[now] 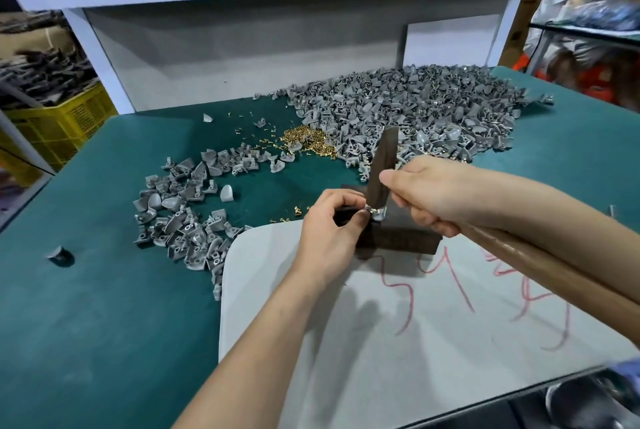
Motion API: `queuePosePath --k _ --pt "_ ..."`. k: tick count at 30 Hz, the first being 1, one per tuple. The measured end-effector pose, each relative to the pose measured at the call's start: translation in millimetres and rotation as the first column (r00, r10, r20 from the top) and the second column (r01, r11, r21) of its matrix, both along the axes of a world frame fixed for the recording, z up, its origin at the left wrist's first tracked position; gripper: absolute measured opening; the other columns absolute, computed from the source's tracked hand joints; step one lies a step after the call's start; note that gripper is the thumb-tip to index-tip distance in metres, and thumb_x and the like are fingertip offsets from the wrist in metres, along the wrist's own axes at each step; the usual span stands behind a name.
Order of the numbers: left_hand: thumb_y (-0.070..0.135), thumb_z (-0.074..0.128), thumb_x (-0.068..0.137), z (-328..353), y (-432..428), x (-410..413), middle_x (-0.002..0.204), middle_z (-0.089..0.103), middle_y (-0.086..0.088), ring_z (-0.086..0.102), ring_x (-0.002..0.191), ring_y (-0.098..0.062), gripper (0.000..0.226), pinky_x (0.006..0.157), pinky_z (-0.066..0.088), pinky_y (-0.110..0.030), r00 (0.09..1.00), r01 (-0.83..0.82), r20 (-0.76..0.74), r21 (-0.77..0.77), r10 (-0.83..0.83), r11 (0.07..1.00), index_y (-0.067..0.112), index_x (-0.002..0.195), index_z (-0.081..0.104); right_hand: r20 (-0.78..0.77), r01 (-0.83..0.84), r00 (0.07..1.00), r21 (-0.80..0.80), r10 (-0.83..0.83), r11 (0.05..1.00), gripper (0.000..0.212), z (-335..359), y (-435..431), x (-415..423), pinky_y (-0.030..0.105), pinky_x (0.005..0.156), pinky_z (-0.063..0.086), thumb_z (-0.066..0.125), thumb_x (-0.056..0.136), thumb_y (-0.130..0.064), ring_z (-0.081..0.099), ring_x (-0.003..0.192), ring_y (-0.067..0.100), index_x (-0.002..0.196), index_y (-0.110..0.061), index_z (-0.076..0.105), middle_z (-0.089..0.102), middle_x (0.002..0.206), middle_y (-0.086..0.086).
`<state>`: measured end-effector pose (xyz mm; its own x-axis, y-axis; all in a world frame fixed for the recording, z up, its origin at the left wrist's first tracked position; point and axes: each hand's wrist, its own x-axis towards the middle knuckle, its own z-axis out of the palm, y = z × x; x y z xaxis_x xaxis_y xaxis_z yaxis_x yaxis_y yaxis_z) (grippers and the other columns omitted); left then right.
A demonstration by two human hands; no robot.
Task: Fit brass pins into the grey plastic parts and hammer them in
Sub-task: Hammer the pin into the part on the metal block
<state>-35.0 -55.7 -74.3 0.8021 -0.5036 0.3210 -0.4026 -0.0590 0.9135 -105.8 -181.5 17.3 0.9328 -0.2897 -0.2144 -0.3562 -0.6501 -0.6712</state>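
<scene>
We look down on a green table [86, 290] where two bare hands meet at the centre of the frame over a dark block [405, 238]. The block sits at the upper edge of a white sheet [346, 359] marked with red scrawl. On top of the block is a small grey part [378, 217] with a brass pin [367, 210] at its left side; the pin is too small for us to tell how deep it sits. The left hand [329, 224] comes in from the lower left, and its curled fingertips pinch the part from the left, steadying it. The right hand [426, 196] comes in from the right and is wrapped round a hammer just under its head, with the wooden handle [540, 262] running away to the lower right edge. The hammer head [382, 165] stands nearly upright, its top leaning a little to the right and its lower face right at the part, just right of the left fingertips. The blow must therefore travel down along that upright line, and we judge those fingertips to be what is at risk. A big heap of grey parts [415, 110] fills the upper right of the table, loose brass pins [306, 139] lie just left of it, and a smaller heap of parts [187, 217] lies at centre left.
</scene>
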Motion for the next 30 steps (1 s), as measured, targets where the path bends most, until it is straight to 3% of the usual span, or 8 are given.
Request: queuePosePath --k 7,11,15,18,21,25,30 --pt "-0.005 0.064 0.083 2 1 -1 0.095 0.06 0.008 0.053 0.087 0.015 0.016 0.081 0.034 -0.001 1.0 -0.004 -0.024 -0.004 0.004 1.0 0.011 0.081 0.065 0.013 -0.011 1.0 -0.051 0.012 0.999 0.041 11 2 -1 0.014 0.03 0.026 0.032 0.101 -0.032 0.033 0.023 0.015 0.068 -0.01 0.043 0.038 0.031 -0.003" --pt "-0.003 0.065 0.082 2 0 -4 0.099 0.063 0.0 0.058 0.093 -0.003 0.012 0.086 0.039 -0.009 0.997 -0.035 -0.066 -0.031 0.032 0.999 0.008 0.081 0.068 0.099 0.003 0.995 -0.052 0.002 0.999 0.04 32 1 -6 0.013 0.031 0.027 0.033 0.099 -0.032 0.035 0.023 0.016 0.066 -0.01 0.042 0.038 0.032 -0.001" --pt "-0.004 0.066 0.082 4 1 -1 0.096 0.061 0.003 0.056 0.087 0.006 0.015 0.079 0.036 -0.003 0.998 -0.016 -0.057 -0.002 0.016 1.0 0.011 0.08 0.065 -0.012 0.021 1.0 -0.175 -0.023 0.984 0.046 13 17 -7 0.016 0.03 0.029 0.032 0.101 -0.031 0.038 0.025 0.019 0.064 -0.007 0.044 0.044 0.039 0.007" --pt "-0.004 0.065 0.082 4 2 -2 0.095 0.06 0.006 0.054 0.084 0.013 0.013 0.077 0.034 0.0 0.998 -0.013 -0.064 -0.004 0.012 1.0 0.009 0.081 0.066 -0.024 0.022 0.999 -0.131 -0.026 0.991 0.046 18 19 -5 0.02 0.036 0.03 0.034 0.101 -0.03 0.034 0.024 0.016 0.062 -0.008 0.041 0.039 0.031 0.001" --pt "-0.004 0.065 0.083 3 1 -2 0.097 0.062 0.002 0.057 0.09 0.004 0.012 0.082 0.036 -0.003 0.997 -0.027 -0.08 -0.018 0.025 0.999 0.008 0.081 0.067 0.068 0.046 0.997 -0.137 -0.037 0.99 0.044 33 15 -6 0.016 0.031 0.029 0.033 0.101 -0.032 0.035 0.023 0.016 0.065 -0.009 0.042 0.039 0.03 -0.002" --pt "-0.002 0.066 0.082 3 1 -1 0.095 0.061 0.003 0.055 0.087 0.008 0.016 0.079 0.036 -0.003 0.999 -0.025 -0.037 0.026 0.026 0.999 0.014 0.078 0.064 -0.036 0.046 0.998 -0.218 -0.055 0.975 0.048 20 21 -9 0.02 0.033 0.035 0.031 0.102 -0.032 0.043 0.029 0.021 0.064 -0.006 0.043 0.049 0.048 0.013" --pt "-0.001 0.066 0.082 3 1 -1 0.101 0.064 -0.001 0.058 0.092 -0.001 0.012 0.086 0.04 -0.009 0.996 -0.032 -0.08 -0.003 0.031 0.999 0.01 0.081 0.067 0.082 0.069 0.995 -0.218 -0.052 0.974 0.049 27 17 -9 0.016 0.027 0.029 0.031 0.102 -0.03 0.046 0.027 0.021 0.059 -0.008 0.039 0.046 0.04 0.008"
